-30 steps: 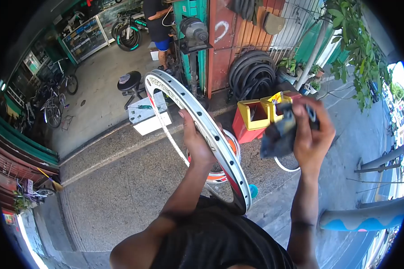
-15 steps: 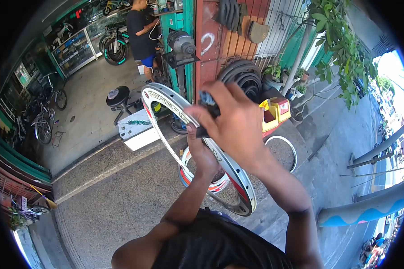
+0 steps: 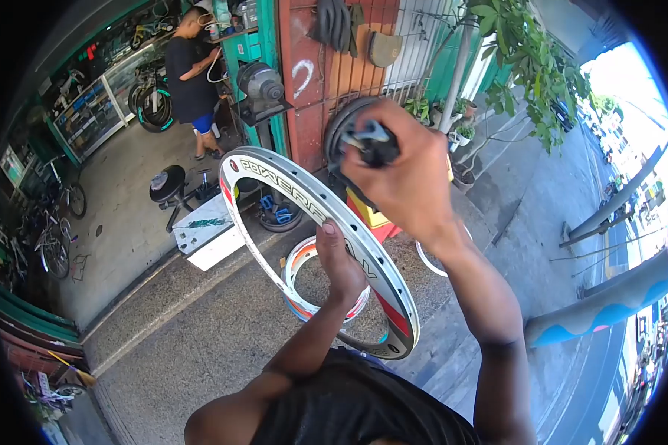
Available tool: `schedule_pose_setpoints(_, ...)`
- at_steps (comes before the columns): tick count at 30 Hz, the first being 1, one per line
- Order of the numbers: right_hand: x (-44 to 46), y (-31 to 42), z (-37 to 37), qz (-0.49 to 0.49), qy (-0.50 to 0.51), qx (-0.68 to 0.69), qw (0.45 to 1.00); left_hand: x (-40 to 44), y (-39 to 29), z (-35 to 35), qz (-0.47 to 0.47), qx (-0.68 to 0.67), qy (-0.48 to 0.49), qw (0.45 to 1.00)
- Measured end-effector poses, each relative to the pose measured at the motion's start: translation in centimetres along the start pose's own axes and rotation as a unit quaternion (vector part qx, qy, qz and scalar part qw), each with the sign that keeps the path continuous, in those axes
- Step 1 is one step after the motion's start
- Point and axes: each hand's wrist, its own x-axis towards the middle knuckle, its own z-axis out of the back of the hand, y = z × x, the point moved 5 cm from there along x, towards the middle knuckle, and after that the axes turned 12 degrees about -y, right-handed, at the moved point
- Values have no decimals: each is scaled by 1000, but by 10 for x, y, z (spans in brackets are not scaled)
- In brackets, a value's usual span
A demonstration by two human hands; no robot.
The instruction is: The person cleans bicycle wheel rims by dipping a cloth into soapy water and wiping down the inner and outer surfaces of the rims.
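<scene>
A white bicycle rim [image 3: 273,180] with red patches and dark lettering stands tilted in front of me, its spoke holes showing along the inner and outer edges. My left hand [image 3: 340,267] grips it at the middle of the near side, thumb lying over the lettered face. Above the rim and apart from it, my right hand [image 3: 412,178] is closed around a crumpled dark rag [image 3: 375,142] with blue-grey parts. Motion blurs the rag somewhat. Behind the held rim, orange, white and blue rims [image 3: 298,261] lie on the ground.
Another white rim [image 3: 428,261] lies to the right, near a yellow and red container [image 3: 367,213]. A white box [image 3: 211,241] and black stool [image 3: 168,185] stand left. Beyond are a bench grinder [image 3: 261,87], stacked tires [image 3: 337,133] and a person [image 3: 191,78] in dark clothes.
My right hand has lifted off the rim with the rag, moving up and slightly right. My left hand still holds the rim. The view has shifted, moving the background leftward.
</scene>
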Motion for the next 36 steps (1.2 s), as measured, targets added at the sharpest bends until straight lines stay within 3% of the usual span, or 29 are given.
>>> schedule_pose_setpoints(4,-19,-9,-26,-12,42,17,999,-8,-7,-19,-23,9,29,999)
schedule_pose_setpoints(7,-33,-8,-23,39,58,-48,996,-4,1,-15,-53,27,31,998)
schedule_pose_setpoints(8,-37,-7,-23,40,107,-99,988,-4,3,-13,-49,27,29,998)
schedule_pose_setpoints(10,-46,-2,-14,34,149,-158,976,-1,15,-13,73,-63,56,994)
schedule_pose_setpoints(14,-59,12,11,18,182,-209,961,-11,42,12,117,-23,40,992)
schedule_pose_setpoints(16,-69,11,24,28,194,-170,966,1,27,1,-19,75,70,995)
schedule_pose_setpoints(18,-78,3,39,8,205,-163,965,6,26,-7,118,-45,42,991)
schedule_pose_setpoints(20,-76,-2,50,22,177,-38,983,-2,3,-28,22,-5,68,997)
schedule_pose_setpoints(21,-71,-7,55,-49,183,-5,982,-5,2,-32,-3,-2,55,998)
schedule_pose_setpoints(22,-64,-8,56,-52,180,-6,982,-7,9,-33,0,0,58,998)
schedule_pose_setpoints(24,-49,-21,55,-175,165,106,965,-9,19,-35,-16,-40,71,997)
schedule_pose_setpoints(26,-34,-30,46,-181,161,169,956,-16,18,-40,-32,-47,124,991)
schedule_pose_setpoints(28,-25,-24,41,-133,126,166,969,-21,21,-42,-15,-51,134,990)
schedule_pose_setpoints(30,-21,-8,39,-108,196,25,974,-20,16,-50,-37,-41,117,992)
schedule_pose_setpoints(31,-25,-9,39,-46,167,-2,985,-19,16,-51,-47,-30,105,993)
schedule_pose_setpoints(32,-30,-7,40,-49,165,1,985,-19,14,-48,-55,-16,92,994)
schedule_pose_setpoints(34,-36,5,46,55,125,-118,984,-14,26,-40,-81,19,106,991)
schedule_pose_setpoints(35,-43,9,49,72,128,-160,976,-18,34,-36,-51,-7,91,995)
schedule_pose_setpoints(36,-47,15,55,73,127,-161,976,-15,30,-35,-80,55,82,992)
